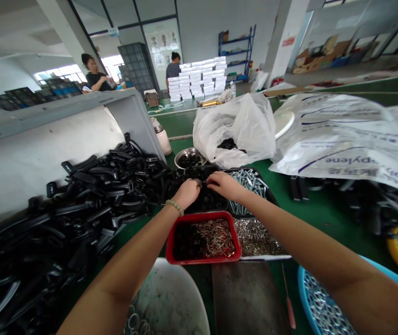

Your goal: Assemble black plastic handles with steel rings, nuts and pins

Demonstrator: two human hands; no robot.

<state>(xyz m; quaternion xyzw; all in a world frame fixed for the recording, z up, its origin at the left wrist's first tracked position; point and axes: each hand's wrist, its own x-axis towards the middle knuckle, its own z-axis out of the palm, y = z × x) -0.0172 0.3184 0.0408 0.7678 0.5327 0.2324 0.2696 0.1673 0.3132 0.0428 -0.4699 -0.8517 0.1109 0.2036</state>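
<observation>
Left hand [186, 194], right hand [222, 184] (bare) on black plastic [206, 201].

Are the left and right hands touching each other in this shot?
Apart. The head view shows a narrow gap between the fingertips of the left hand and those of the right hand.

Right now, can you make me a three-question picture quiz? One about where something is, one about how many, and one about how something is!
1. Where is the red tray compared with the right hand?
A. Nearer the person
B. Farther away
C. On top of it

2. How many people stand far back?
A. One
B. Two
C. Five

3. How is the white plastic bag?
A. Tied shut
B. Open
C. Flat

1: A, it lies below the hands in the view.
2: B, one beside the grey crate rack, one behind the white boxes.
3: B, black parts show in its opening.
</observation>
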